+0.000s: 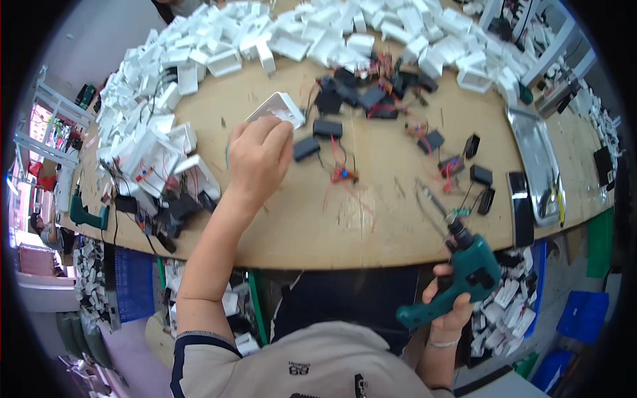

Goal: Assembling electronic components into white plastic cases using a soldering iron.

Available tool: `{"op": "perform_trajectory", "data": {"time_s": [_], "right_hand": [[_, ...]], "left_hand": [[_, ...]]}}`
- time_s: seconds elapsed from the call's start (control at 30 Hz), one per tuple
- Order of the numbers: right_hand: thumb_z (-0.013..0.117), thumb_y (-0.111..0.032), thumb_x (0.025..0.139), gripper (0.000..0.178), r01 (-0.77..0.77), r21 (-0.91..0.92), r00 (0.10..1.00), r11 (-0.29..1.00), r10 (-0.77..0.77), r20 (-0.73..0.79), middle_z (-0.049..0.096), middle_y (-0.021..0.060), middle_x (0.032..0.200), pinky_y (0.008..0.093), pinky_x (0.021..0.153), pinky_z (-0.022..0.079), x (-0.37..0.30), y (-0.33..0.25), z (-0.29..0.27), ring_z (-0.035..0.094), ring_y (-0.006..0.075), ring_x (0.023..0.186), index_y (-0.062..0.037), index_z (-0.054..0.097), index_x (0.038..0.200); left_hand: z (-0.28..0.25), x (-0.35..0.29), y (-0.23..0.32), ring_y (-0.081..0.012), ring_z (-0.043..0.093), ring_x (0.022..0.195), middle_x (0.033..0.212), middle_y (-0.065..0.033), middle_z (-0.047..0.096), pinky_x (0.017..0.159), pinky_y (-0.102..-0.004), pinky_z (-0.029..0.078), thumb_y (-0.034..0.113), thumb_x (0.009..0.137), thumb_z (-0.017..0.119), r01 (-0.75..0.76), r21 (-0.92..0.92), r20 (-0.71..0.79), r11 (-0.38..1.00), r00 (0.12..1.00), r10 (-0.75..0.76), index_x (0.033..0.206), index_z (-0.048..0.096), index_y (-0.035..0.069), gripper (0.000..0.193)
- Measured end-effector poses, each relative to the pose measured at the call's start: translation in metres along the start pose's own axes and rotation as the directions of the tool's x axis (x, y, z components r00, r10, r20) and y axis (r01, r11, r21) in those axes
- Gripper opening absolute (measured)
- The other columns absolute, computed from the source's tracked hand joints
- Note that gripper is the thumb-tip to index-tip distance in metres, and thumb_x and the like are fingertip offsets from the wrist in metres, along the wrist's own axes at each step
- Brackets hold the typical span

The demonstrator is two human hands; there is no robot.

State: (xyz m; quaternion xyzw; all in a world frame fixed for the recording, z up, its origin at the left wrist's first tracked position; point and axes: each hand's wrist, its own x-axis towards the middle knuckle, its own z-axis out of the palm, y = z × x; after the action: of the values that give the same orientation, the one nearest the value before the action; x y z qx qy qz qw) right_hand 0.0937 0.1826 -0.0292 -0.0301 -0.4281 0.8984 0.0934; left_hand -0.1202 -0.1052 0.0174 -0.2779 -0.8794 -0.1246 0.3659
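Guiding this from a distance, I have the left hand [260, 156] at the near edge of a white, shallow, open-topped plastic housing [288, 109] on the tan surface [292, 229]. Its fingers curl inward, but their tips are hidden, so I cannot tell whether they grip the housing or only rest against it. My right hand [452, 322] wraps its fingers around the handle of a teal power drill [479, 262], whose thin metal bit [434, 198] points up and away, well apart from the housing.

I judge the step in hand to be steadying the housing for the drill. To do it well, I would press the housing flat, keep the left fingers out of the bit's line, and bring the bit in square, with light, even pressure. The loose red wires [361, 205] trailing from the small red circuit board [342, 176] lie between drill and housing; I would carry the bit above them so nothing snags.
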Motion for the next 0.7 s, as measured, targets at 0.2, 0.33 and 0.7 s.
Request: {"op": "perform_trajectory", "data": {"time_s": [0.2,0.33,0.7], "right_hand": [[0.06,-0.036,0.079,0.067,0.053,0.032,0.995,0.998,-0.056,0.085,0.049,0.0219,0.111,0.0276,0.056,0.05,-0.005,-0.006,-0.002,0.056,0.0201,0.073,0.0036,0.031,0.124],[0.059,-0.036,0.08,0.068,0.051,0.061,0.994,0.997,-0.057,0.095,0.046,0.0231,0.115,0.0276,0.059,0.05,-0.016,-0.007,-0.002,0.055,0.0202,0.077,0.003,0.028,0.126],[0.057,-0.035,0.08,0.073,0.003,0.208,0.993,0.978,-0.027,0.111,0.029,0.0265,0.131,0.0294,0.063,0.053,0.004,0.008,0.008,0.056,0.0242,0.091,-0.0032,0.018,0.133]], "left_hand": [[-0.011,-0.031,0.105,-0.0179,0.05,0.059,0.068,-0.0049,0.048,0.051,-0.03,0.04,0.012,0.059,0.055,-0.26,-0.337,-0.004,0.905,0.961,0.275,0.073,0.054,0.004,0.016],[0.012,-0.034,0.15,-0.0165,0.047,0.06,0.068,-0.004,0.046,0.054,-0.0275,0.038,0.014,0.06,0.054,-0.289,-0.385,0.147,0.876,0.918,0.368,0.072,0.054,0.004,0.016],[0.011,-0.049,0.154,-0.0152,0.047,0.066,0.071,-0.0032,0.045,0.066,-0.0287,0.036,0.014,0.062,0.053,-0.323,-0.46,0.007,0.827,0.93,0.367,0.076,0.057,0.004,0.018]]}}
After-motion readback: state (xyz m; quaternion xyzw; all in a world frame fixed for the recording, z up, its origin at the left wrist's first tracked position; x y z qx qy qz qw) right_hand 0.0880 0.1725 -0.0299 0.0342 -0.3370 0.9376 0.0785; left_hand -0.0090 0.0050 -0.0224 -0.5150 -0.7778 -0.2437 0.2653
